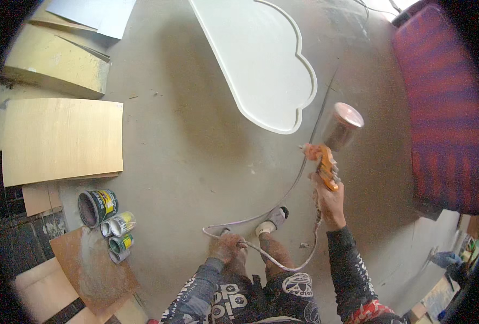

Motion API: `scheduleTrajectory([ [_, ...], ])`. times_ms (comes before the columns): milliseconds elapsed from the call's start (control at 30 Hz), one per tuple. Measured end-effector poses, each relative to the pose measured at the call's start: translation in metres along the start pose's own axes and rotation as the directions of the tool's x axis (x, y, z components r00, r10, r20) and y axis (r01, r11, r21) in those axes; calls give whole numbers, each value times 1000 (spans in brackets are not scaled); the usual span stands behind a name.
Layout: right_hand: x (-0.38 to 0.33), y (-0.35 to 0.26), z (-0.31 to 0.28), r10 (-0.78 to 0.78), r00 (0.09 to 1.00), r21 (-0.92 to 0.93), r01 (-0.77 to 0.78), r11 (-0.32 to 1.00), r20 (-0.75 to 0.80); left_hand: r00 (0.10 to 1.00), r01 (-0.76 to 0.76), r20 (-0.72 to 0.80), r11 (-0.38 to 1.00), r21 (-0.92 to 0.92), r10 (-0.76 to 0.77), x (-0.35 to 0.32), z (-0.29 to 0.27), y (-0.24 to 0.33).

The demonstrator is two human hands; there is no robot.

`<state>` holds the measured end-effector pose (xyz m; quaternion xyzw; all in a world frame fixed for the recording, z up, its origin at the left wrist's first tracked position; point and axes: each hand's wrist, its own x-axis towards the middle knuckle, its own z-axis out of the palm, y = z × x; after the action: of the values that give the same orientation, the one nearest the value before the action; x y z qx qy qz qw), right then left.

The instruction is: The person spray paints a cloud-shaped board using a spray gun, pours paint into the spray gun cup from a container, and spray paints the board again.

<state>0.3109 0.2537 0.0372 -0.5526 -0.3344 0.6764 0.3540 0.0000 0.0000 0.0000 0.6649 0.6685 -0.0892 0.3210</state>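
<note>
- The concrete floor point(196, 140) is taking up most of the view, dusty and grey, with the person standing at about 6 o'clock looking down at it.
- A big white cloud-shaped panel point(261, 59) is lying at 12 o'clock, flat and stiff-looking, with scalloped edges. Looks freshly coated, so I'd guess it's one to lift by the edges only.
- A plain plywood sheet point(61, 140) is sitting at 9 o'clock, and a red striped cloth point(444, 108) is draped over something at 3 o'clock.
- The spray gun point(328, 148) is being held up at roughly 2 o'clock from the person's feet, orange body with a cup on top. Probably top-heavy if that cup is full, and the grip is the only sane place to hold it, since everything else is likely slick with paint.
- The right hand point(330, 202) is wrapped closed around the gun's handle.
- The air hose point(282, 264) is trailing from the gun in a floppy loop across the floor. It's soft and likely to snag.
- The left hand point(226, 247) is closed round that hose, down near 6 o'clock.
- A few paint cans point(109, 224) are lying on their sides at 8 o'clock.
</note>
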Motion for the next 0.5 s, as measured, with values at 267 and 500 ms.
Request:
scheduleTrajectory([
  [267,-33,-11,-44,-134,964,146,171,974,-230,907,74,-401,986,-148,-128,32,-25,7],
  [500,-35,-33,-50,-326,785,92,434,896,-527,827,137,-509,963,-233,-241,58,-33,-1],
])
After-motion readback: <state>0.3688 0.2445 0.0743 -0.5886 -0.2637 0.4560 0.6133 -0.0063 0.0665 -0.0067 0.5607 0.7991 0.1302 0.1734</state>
